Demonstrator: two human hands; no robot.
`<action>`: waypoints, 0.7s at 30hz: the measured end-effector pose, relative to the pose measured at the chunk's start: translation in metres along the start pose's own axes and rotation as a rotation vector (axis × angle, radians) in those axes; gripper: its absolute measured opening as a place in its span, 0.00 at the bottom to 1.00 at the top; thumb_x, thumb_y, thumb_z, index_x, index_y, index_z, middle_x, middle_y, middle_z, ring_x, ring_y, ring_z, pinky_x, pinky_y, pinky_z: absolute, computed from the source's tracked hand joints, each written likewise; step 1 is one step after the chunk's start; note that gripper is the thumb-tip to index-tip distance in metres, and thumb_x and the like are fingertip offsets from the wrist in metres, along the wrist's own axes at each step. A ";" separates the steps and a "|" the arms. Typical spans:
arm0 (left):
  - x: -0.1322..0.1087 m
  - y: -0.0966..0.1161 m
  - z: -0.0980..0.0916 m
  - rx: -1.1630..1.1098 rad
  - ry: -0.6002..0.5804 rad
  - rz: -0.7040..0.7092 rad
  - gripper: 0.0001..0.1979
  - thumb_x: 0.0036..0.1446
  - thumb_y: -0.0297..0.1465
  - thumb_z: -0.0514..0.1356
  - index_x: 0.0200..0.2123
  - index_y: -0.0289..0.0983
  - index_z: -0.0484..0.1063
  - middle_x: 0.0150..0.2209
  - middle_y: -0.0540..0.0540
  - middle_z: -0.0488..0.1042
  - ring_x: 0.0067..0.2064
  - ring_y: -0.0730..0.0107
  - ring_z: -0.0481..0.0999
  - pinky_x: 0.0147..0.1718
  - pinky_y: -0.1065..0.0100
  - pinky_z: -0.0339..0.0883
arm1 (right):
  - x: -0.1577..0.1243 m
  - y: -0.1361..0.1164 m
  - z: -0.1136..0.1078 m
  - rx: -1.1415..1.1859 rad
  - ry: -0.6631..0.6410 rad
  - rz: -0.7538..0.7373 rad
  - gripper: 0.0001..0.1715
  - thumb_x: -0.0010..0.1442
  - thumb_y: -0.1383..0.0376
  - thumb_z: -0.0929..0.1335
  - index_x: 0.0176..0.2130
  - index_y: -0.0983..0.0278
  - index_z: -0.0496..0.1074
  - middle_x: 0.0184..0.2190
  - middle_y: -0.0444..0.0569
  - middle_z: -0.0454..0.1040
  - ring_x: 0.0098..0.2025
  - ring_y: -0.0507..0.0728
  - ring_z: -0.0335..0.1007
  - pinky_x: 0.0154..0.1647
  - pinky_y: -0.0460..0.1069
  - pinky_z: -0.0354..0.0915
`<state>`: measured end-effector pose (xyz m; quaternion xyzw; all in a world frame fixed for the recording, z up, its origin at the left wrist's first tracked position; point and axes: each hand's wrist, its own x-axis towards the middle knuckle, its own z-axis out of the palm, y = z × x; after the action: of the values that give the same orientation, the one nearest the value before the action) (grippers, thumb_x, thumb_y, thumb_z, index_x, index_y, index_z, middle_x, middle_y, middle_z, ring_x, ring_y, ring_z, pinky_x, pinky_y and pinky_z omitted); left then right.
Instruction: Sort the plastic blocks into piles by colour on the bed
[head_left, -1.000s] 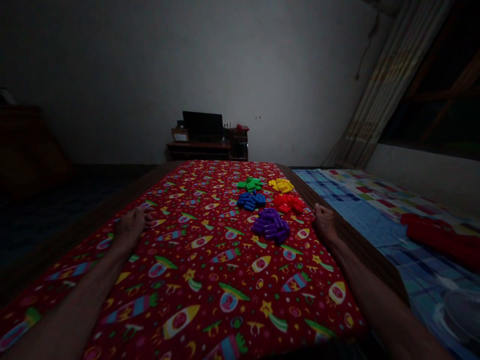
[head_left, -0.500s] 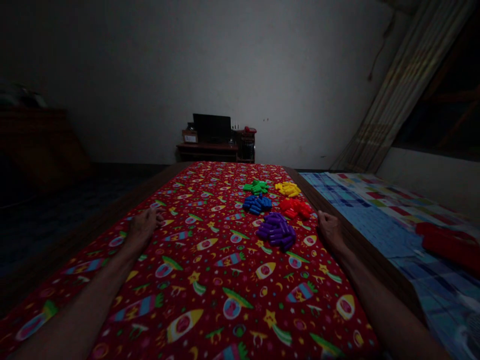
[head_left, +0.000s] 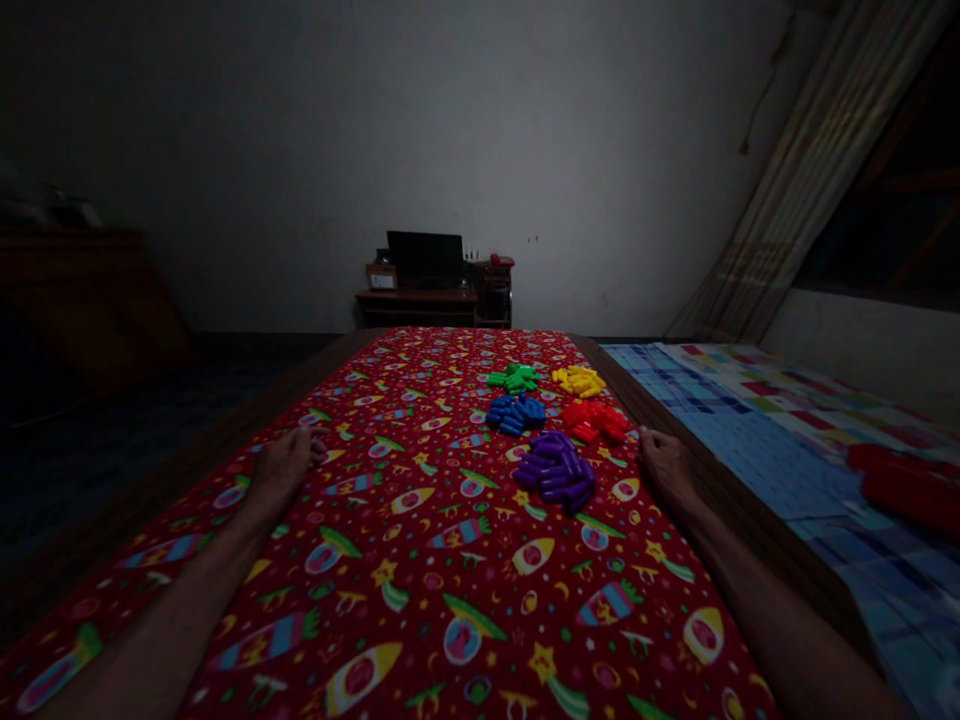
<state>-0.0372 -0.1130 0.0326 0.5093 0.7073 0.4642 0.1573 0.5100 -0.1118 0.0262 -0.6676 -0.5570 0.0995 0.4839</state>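
Both my arms lie stretched out on a red cloth (head_left: 420, 560) printed with rockets and stars. My left hand (head_left: 281, 462) rests flat on the cloth at the left, fingers spread, holding nothing. My right hand (head_left: 664, 462) rests palm down near the cloth's right edge, also with nothing in it. Between them, nearer the right hand, lie small plastic pieces sorted by colour: a purple pile (head_left: 556, 470) closest, then a blue pile (head_left: 516, 413) and a red pile (head_left: 595, 419), with a green pile (head_left: 512, 378) and a yellow pile (head_left: 578, 380) farthest.
A wooden strip (head_left: 720, 470) borders the cloth on the right, beside a blue checked mattress (head_left: 757, 430) bearing a red object (head_left: 900, 485). A low desk with a dark monitor (head_left: 425, 260) stands against the far wall. A curtain (head_left: 802, 180) hangs at the right. The room is dim.
The view has shifted slightly, so the piles and hands sit a little lower and further right in frame. Neither hand has moved on the cloth.
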 end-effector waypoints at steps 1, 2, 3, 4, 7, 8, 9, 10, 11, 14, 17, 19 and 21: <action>0.000 0.000 0.000 0.004 0.000 -0.005 0.21 0.53 0.43 0.46 0.34 0.35 0.71 0.26 0.48 0.70 0.27 0.68 0.71 0.28 0.69 0.68 | 0.000 0.000 0.000 -0.001 -0.002 -0.005 0.30 0.51 0.41 0.56 0.17 0.62 0.60 0.14 0.44 0.59 0.18 0.51 0.54 0.20 0.47 0.49; 0.000 -0.001 0.000 0.004 -0.001 -0.010 0.21 0.53 0.42 0.46 0.34 0.34 0.71 0.26 0.48 0.70 0.27 0.69 0.71 0.28 0.69 0.67 | 0.000 0.000 0.000 -0.002 -0.003 -0.008 0.30 0.52 0.42 0.56 0.17 0.62 0.60 0.14 0.45 0.59 0.18 0.52 0.54 0.20 0.47 0.49; 0.000 -0.001 0.000 0.001 0.001 -0.012 0.21 0.53 0.42 0.46 0.34 0.34 0.71 0.26 0.48 0.70 0.26 0.69 0.71 0.28 0.69 0.67 | 0.000 0.000 0.000 -0.003 -0.001 -0.012 0.30 0.52 0.42 0.56 0.17 0.62 0.60 0.13 0.45 0.60 0.18 0.52 0.54 0.20 0.47 0.49; 0.000 -0.001 -0.001 -0.003 0.001 -0.007 0.21 0.54 0.43 0.46 0.33 0.34 0.72 0.26 0.48 0.70 0.27 0.69 0.71 0.28 0.69 0.67 | 0.000 0.000 0.000 -0.005 0.001 -0.014 0.30 0.52 0.42 0.56 0.17 0.62 0.60 0.13 0.45 0.60 0.18 0.52 0.55 0.20 0.47 0.49; -0.003 0.002 -0.001 -0.015 0.009 0.016 0.21 0.53 0.45 0.47 0.32 0.35 0.71 0.25 0.48 0.70 0.27 0.68 0.71 0.27 0.69 0.68 | 0.000 0.000 0.001 -0.009 0.006 -0.024 0.29 0.52 0.43 0.56 0.16 0.61 0.58 0.12 0.45 0.59 0.18 0.52 0.55 0.20 0.47 0.49; -0.004 0.003 -0.001 -0.024 0.013 0.019 0.21 0.53 0.46 0.47 0.31 0.36 0.71 0.25 0.48 0.70 0.27 0.68 0.71 0.27 0.69 0.68 | 0.000 -0.001 0.000 -0.009 0.005 -0.026 0.29 0.52 0.43 0.56 0.16 0.61 0.58 0.12 0.45 0.59 0.18 0.52 0.55 0.21 0.47 0.49; -0.005 0.004 -0.001 -0.032 0.020 0.015 0.21 0.52 0.46 0.47 0.30 0.36 0.71 0.25 0.48 0.70 0.27 0.68 0.71 0.27 0.69 0.68 | 0.000 -0.001 0.000 -0.009 0.003 -0.026 0.29 0.52 0.43 0.56 0.16 0.62 0.59 0.12 0.46 0.60 0.18 0.52 0.55 0.21 0.47 0.49; -0.005 0.005 -0.001 -0.043 0.022 0.007 0.21 0.52 0.46 0.48 0.30 0.36 0.71 0.25 0.48 0.70 0.26 0.68 0.71 0.27 0.69 0.68 | 0.000 -0.001 0.000 -0.010 0.003 -0.026 0.29 0.52 0.43 0.56 0.16 0.62 0.59 0.13 0.46 0.60 0.18 0.52 0.55 0.21 0.47 0.49; -0.005 0.006 -0.001 -0.052 0.021 -0.005 0.21 0.51 0.46 0.48 0.31 0.36 0.71 0.25 0.48 0.70 0.26 0.69 0.70 0.27 0.69 0.67 | 0.000 -0.002 0.000 -0.012 0.003 -0.025 0.29 0.52 0.43 0.56 0.16 0.62 0.59 0.13 0.46 0.60 0.18 0.52 0.55 0.21 0.47 0.49; -0.002 0.004 0.000 -0.070 0.003 -0.027 0.20 0.51 0.44 0.49 0.32 0.35 0.71 0.25 0.48 0.70 0.25 0.69 0.70 0.27 0.69 0.67 | 0.000 -0.001 0.001 -0.010 0.004 -0.028 0.30 0.52 0.42 0.56 0.16 0.61 0.58 0.13 0.45 0.59 0.18 0.52 0.54 0.21 0.47 0.49; 0.001 0.000 0.000 -0.093 0.003 -0.020 0.20 0.51 0.44 0.49 0.32 0.34 0.71 0.25 0.48 0.70 0.25 0.70 0.69 0.27 0.69 0.67 | 0.000 0.000 0.001 -0.017 0.007 -0.030 0.30 0.52 0.42 0.56 0.16 0.62 0.59 0.13 0.45 0.59 0.18 0.52 0.55 0.21 0.47 0.49; 0.002 -0.004 0.000 -0.091 -0.007 -0.011 0.20 0.52 0.44 0.49 0.33 0.34 0.71 0.25 0.48 0.70 0.25 0.69 0.70 0.27 0.69 0.67 | 0.001 0.000 0.001 -0.031 0.008 -0.026 0.29 0.52 0.43 0.56 0.17 0.62 0.60 0.12 0.45 0.60 0.17 0.52 0.55 0.21 0.47 0.49; 0.003 -0.007 -0.001 -0.081 -0.016 0.000 0.21 0.52 0.44 0.49 0.34 0.34 0.71 0.26 0.47 0.70 0.26 0.69 0.70 0.27 0.69 0.67 | 0.001 0.001 0.001 -0.043 0.004 -0.021 0.29 0.53 0.43 0.56 0.17 0.62 0.60 0.12 0.45 0.60 0.17 0.52 0.55 0.21 0.47 0.49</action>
<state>-0.0431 -0.1109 0.0277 0.5063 0.6867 0.4884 0.1835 0.5104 -0.1105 0.0257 -0.6721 -0.5651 0.0811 0.4716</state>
